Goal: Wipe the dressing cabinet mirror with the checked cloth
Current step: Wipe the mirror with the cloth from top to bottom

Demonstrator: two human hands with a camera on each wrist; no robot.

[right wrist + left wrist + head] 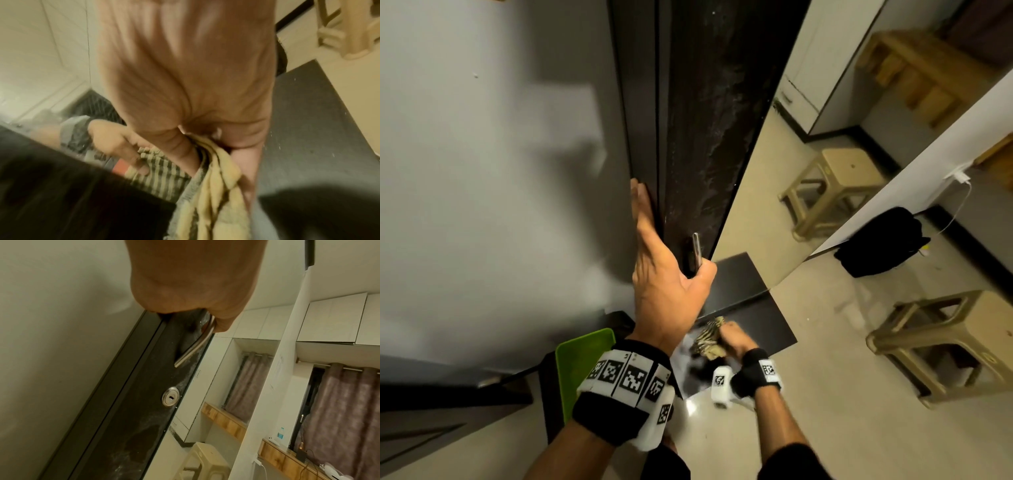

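The left hand, low in the middle of the head view, lies against the edge of the dark cabinet door, fingers stretched up along that edge and thumb hooked on the metal handle; the left wrist view shows the thumb pressed on the handle's top end, with a round keyhole lower down the door. Below and right of it, the right hand is closed round a bunched checked cloth, yellow with dark stripes, held low near the dark bench. The mirror runs up the right side of the door and reflects a beige stool, which stands on the floor at the right. A green tray sits lower left.
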